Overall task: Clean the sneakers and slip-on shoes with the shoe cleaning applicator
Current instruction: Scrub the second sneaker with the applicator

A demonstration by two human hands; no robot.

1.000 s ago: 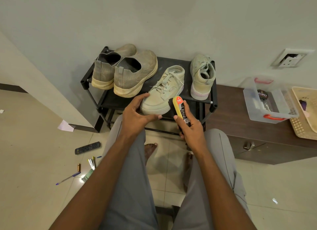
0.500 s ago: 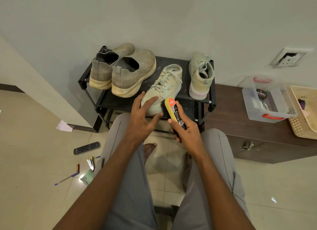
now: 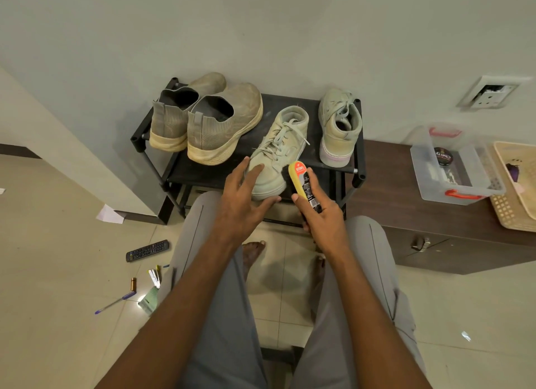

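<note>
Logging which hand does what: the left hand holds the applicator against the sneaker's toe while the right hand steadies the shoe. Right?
Hands swapped. The head view shows the right hand holding the applicator against the sneaker's toe while the left hand steadies the shoe.

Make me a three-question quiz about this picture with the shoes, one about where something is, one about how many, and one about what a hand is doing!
1. Where is the remote control?
A. on the floor
B. on the shoe rack
C. in the basket

2. How many shoes sit on the shoe rack?
A. two
B. four
C. six

3. What is the right hand doing?
A. resting flat on a knee
B. tying laces
C. holding the shoe cleaning applicator

Answers: 1 A, it lies on the tiles left of the legs. 2 B, two slip-ons and two sneakers. 3 C, its fingers wrap the yellow applicator beside the near sneaker.
</note>
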